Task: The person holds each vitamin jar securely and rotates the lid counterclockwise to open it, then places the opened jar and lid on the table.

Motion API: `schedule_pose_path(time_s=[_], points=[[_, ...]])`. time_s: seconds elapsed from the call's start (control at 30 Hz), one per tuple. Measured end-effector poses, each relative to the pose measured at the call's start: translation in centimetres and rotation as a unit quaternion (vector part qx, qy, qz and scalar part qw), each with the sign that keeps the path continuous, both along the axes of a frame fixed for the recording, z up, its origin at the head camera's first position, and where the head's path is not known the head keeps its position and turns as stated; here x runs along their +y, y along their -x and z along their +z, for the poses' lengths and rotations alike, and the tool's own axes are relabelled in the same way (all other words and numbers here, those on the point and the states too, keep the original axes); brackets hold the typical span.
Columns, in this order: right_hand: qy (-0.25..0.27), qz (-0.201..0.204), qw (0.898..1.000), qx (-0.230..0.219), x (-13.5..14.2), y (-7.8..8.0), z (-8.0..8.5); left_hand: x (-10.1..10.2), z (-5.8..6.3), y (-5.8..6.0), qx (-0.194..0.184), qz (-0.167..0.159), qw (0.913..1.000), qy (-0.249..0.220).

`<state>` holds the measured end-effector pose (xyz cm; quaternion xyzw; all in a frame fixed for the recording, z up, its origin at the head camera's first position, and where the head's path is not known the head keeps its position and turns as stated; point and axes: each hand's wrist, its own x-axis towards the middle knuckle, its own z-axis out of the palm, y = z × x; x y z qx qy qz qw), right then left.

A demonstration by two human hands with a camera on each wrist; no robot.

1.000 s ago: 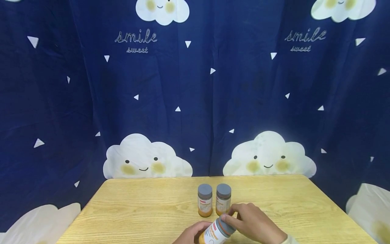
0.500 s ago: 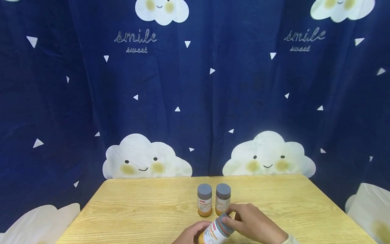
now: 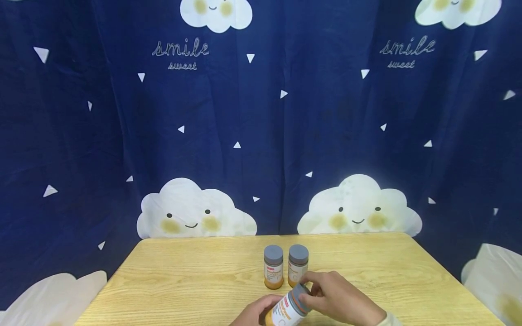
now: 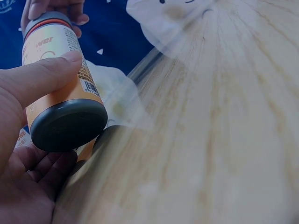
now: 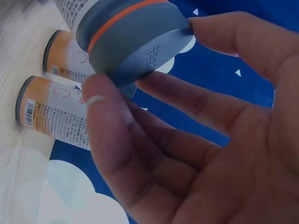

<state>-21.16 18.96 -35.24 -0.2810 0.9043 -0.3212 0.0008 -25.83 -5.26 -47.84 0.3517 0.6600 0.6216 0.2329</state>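
Observation:
My left hand (image 3: 256, 311) grips the body of a supplement bottle (image 3: 284, 312), thumb across its white and orange label. The bottle tilts, its grey cap pointing up and to the right in the head view. My right hand (image 3: 340, 299) pinches the grey cap (image 5: 140, 42) by its edge between thumb and fingers. An orange ring shows just below the cap in the right wrist view. The dark base (image 4: 68, 123) of the bottle faces the left wrist camera.
Two matching bottles stand upright beyond the hands: a left one (image 3: 273, 267) and a right one (image 3: 298, 265), the latter partly behind my right hand. They stand on a wooden table (image 3: 183, 276). A blue curtain (image 3: 261, 113) with clouds hangs behind it.
The right hand's fingers have shifted slightly around the cap, with the thumb now lower on its edge. The left hand keeps its hold on the bottle, and the standing bottles have not moved.

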Motion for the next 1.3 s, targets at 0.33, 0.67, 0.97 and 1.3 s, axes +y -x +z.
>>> schedule_pose_path(time_s=[0.33,0.67,0.97,1.3], points=[[0.005,0.014,1.000,-0.020,0.16,0.11,0.24,-0.01,0.09,-0.02,0.002,0.002,1.0000,0.001],[0.011,0.032,0.998,-0.051,0.27,0.23,0.49,0.00,0.21,-0.14,-0.002,0.004,1.0000,0.005],[0.009,0.041,0.998,-0.055,0.33,0.29,0.60,-0.04,0.22,-0.17,-0.001,0.003,1.0000,0.001],[0.006,0.055,0.997,-0.049,0.50,0.32,0.58,-0.12,0.15,-0.15,-0.010,0.003,0.9999,0.002]])
